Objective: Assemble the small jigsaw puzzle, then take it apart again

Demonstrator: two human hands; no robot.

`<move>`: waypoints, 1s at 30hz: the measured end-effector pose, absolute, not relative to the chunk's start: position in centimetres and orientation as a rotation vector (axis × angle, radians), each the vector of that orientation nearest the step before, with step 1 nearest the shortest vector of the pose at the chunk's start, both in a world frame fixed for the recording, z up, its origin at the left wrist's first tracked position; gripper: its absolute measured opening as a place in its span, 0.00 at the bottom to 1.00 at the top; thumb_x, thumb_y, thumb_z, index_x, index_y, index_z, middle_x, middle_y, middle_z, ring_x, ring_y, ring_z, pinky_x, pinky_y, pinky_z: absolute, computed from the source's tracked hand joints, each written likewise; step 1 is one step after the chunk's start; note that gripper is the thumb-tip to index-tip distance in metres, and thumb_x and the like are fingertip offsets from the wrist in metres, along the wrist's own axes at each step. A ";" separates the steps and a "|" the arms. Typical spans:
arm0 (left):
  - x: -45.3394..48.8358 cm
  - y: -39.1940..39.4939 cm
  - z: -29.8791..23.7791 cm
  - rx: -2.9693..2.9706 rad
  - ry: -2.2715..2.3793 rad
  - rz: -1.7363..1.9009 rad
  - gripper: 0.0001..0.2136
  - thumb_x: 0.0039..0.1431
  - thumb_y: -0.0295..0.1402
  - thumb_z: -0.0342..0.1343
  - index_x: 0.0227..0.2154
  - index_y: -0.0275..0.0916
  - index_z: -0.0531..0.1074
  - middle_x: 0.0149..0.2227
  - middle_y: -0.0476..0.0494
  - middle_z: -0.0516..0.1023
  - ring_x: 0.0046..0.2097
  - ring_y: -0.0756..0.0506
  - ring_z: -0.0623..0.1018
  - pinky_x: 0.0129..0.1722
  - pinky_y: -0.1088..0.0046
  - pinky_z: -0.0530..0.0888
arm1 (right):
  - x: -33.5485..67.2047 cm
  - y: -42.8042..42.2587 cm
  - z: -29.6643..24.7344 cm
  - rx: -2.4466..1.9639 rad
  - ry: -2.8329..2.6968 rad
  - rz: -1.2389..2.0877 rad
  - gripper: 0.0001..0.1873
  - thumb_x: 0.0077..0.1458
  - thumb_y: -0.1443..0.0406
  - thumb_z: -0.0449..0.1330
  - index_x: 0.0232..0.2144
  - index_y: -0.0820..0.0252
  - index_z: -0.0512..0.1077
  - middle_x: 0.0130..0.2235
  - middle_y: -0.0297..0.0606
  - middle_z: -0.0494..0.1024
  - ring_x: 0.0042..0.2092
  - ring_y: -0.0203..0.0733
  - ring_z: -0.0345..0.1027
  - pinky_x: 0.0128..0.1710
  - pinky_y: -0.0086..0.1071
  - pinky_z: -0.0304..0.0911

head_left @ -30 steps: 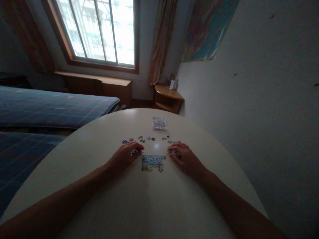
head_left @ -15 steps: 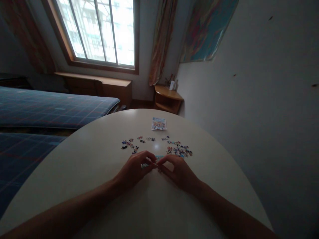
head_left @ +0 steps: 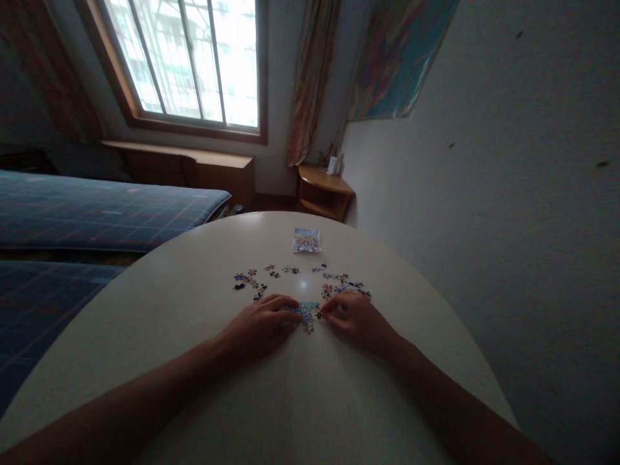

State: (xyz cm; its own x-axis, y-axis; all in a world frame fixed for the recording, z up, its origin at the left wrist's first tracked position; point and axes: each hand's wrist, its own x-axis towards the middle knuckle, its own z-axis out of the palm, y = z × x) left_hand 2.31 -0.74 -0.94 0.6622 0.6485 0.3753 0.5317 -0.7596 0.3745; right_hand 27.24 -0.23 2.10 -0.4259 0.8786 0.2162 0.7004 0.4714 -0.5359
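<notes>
A small, partly joined jigsaw puzzle point(head_left: 308, 312) with a light blue upper edge lies on the pale round table point(head_left: 203, 387). My left hand point(head_left: 264, 321) rests flat over its left part, fingers stretched out and covering that side. At the puzzle's right edge, my right hand point(head_left: 352, 318) pinches a small jigsaw piece point(head_left: 319, 315) between thumb and forefinger. Loose jigsaw pieces point(head_left: 341, 284) lie just beyond the right hand, some hidden behind it. More loose pieces point(head_left: 249, 279) are scattered beyond the left hand.
A small printed picture sheet or packet point(head_left: 306, 240) lies toward the table's far side. To the left is a bed with a blue plaid mattress point(head_left: 106, 213). A wooden corner shelf point(head_left: 325, 181) stands behind the table, and a white wall point(head_left: 460, 213) runs along the right.
My hands, fingertips together over the puzzle before, have come apart. The right moved rightward with a piece at its fingertips; the left has flattened onto the puzzle, baring its middle.
</notes>
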 end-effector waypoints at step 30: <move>2.0 -0.7 -1.0 2.669 0.934 0.724 0.13 0.64 0.30 0.53 0.49 0.49 0.74 0.54 0.44 0.73 0.52 0.43 0.75 0.50 0.61 0.76 | 26.4 -0.9 2.1 -1.210 -2.340 0.496 0.07 0.45 0.73 0.61 0.27 0.57 0.75 0.27 0.33 0.77 0.33 0.39 0.69 0.36 0.31 0.62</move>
State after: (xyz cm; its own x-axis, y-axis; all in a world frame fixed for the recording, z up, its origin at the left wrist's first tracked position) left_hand 2.00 -0.65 -1.02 0.6762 0.6328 0.3772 0.5235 -0.7730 0.3583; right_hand 26.41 -0.86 2.08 -0.5094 0.8294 0.2295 0.6647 0.5486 -0.5071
